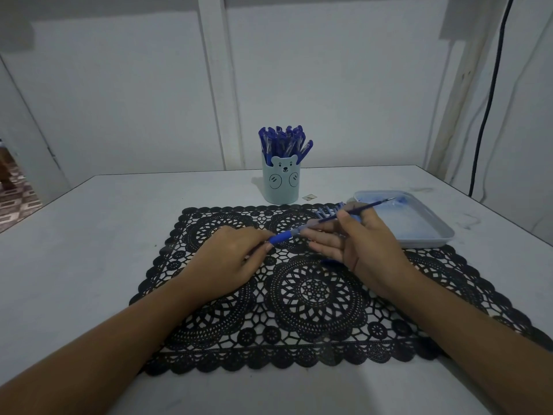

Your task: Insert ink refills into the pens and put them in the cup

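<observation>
Head view: over the lace mat, the left hand pinches the pen barrel steady, angled toward 2 o'clock, so the right hand, thumb and fingers closed on the ink refill, can feed it in, with the pen-filled cup waiting at 12 o'clock.

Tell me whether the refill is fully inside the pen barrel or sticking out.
Sticking out. Most of the refill shows beyond the pen barrel, pinched by the right hand; the left hand holds the barrel.
</observation>
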Demonstrator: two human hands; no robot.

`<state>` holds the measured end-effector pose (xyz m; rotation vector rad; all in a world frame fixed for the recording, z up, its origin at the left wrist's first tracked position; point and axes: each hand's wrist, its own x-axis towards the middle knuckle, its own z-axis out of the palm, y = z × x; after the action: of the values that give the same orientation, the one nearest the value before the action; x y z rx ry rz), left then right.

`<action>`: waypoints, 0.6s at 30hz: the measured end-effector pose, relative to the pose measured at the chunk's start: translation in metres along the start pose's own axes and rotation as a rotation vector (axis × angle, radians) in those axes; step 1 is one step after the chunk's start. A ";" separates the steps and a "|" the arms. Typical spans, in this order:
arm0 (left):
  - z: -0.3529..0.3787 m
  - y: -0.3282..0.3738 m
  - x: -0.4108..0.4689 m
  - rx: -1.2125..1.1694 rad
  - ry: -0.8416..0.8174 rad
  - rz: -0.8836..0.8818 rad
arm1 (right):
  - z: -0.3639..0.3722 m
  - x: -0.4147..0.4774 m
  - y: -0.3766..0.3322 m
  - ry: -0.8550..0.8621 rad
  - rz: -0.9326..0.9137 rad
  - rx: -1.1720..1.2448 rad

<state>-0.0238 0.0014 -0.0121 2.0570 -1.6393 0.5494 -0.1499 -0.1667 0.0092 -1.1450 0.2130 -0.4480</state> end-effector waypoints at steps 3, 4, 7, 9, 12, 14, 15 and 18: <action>0.000 0.001 0.000 -0.026 0.028 -0.003 | 0.001 -0.002 -0.001 -0.014 0.017 0.045; -0.001 0.001 0.000 -0.040 0.035 -0.006 | 0.002 -0.002 -0.001 -0.015 0.016 0.045; -0.001 0.001 0.001 -0.058 0.039 -0.009 | 0.004 -0.003 -0.001 -0.025 0.010 0.058; -0.001 0.002 0.001 -0.053 0.047 -0.003 | 0.004 -0.005 -0.001 -0.031 0.012 0.080; -0.001 0.004 0.001 -0.060 0.066 0.002 | 0.005 -0.006 -0.003 -0.038 0.016 0.131; -0.001 0.006 0.001 -0.063 0.070 0.002 | 0.005 -0.007 -0.004 -0.041 0.018 0.162; -0.001 0.007 0.001 -0.060 0.072 0.008 | 0.005 -0.007 -0.004 -0.043 0.018 0.172; -0.002 0.008 0.001 -0.060 0.074 0.023 | 0.006 -0.008 -0.005 -0.050 0.017 0.176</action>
<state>-0.0310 -0.0003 -0.0093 1.9538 -1.6187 0.5707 -0.1561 -0.1598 0.0157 -0.9798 0.1372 -0.4144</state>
